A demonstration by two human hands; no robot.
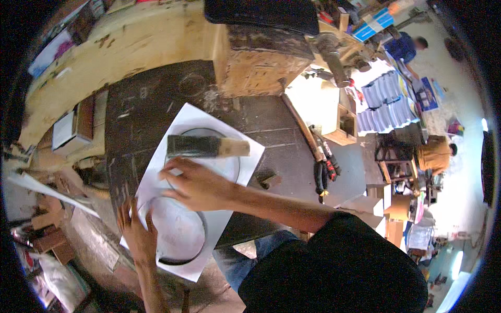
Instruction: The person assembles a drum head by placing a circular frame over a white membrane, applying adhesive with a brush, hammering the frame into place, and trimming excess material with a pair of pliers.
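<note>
A white sheet (224,221) lies aslant on the dark table, with two round shapes on it. The nearer one is a pale disc (180,229) with a dark rim. My left hand (138,235) rests on the sheet at this disc's left edge, its fingers apart. Just above the disc, my right hand (195,182) reaches across with curled, slightly blurred fingers. A small whitish patch shows between them, and I cannot make out what it is. Across the farther round shape (229,169) lies a dark block with a pale wooden end (209,146), beyond my right hand.
Long-handled tools (308,130) and pliers (321,177) lie to the right on the table (271,120). A wooden box (261,68) stands at the far side. Stacked paper bundles (386,99) are farther right, near two people. Cartons (55,237) sit low at the left.
</note>
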